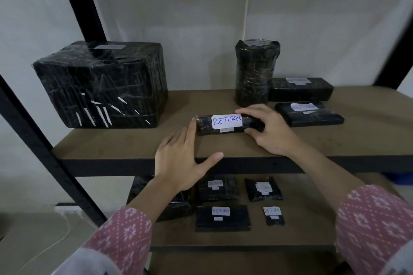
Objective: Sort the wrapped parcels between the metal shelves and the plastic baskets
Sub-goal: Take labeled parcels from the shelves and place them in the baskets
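— Near the front edge of the upper shelf [335,140] we have a small wrapped parcel [230,124] lying flat, its "RETURN" label turned up toward us.

— Why both hands on something that small?

— Our right hand [268,131] curls round its right end, fingers over the top and thumb at the near side, so that hand does the gripping. Our left hand [183,158] is spread flat, one fingertip touching the left end, thumb out along the shelf's front edge. We judge it is there only to steady or square the parcel.

— And its neighbours?

— A big wrapped box [100,85] stands toward the left rear corner; an upright wrapped cylinder [256,71] and two flat parcels [309,115] sit toward the right rear. More labelled parcels [221,219] lie on the lower shelf [312,225]. Labels face up, presumably so we can sort by reading them. We see no baskets.
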Action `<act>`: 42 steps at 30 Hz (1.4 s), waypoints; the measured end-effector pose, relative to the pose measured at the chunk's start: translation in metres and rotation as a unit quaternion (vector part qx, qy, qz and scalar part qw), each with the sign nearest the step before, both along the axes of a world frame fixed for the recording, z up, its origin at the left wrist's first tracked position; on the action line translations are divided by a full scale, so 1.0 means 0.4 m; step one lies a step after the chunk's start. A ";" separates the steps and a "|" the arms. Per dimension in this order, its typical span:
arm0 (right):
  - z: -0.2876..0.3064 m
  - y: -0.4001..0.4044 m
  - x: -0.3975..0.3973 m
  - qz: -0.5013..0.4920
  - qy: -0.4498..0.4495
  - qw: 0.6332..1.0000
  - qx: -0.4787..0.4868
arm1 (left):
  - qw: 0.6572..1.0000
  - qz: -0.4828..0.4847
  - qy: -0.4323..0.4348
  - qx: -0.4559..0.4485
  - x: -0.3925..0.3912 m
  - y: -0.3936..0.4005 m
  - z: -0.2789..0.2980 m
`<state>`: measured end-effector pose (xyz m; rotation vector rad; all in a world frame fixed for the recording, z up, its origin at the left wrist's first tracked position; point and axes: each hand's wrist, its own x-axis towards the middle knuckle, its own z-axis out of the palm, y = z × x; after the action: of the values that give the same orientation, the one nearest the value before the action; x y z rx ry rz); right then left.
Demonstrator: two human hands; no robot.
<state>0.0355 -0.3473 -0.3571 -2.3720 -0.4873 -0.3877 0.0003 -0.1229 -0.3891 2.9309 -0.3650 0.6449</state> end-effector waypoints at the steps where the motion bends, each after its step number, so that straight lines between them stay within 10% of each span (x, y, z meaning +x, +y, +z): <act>1: -0.002 0.001 -0.001 0.003 -0.014 1.000 0.002 | 1.000 0.003 -0.002 -0.002 -0.003 -0.002 0.002; 29: 0.038 -0.024 -0.051 -0.088 -0.030 0.996 0.006 | 0.992 -0.028 0.112 0.049 -0.043 -0.041 0.093; 42: 0.013 -0.575 -0.495 -0.265 -0.037 0.957 0.111 | 0.968 -0.221 0.123 0.010 -0.265 -0.573 0.119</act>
<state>-0.1626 -0.5772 -0.3518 -2.2438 0.1696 -0.7308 -0.1055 -0.3522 -0.3417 2.7532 -0.9549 0.2132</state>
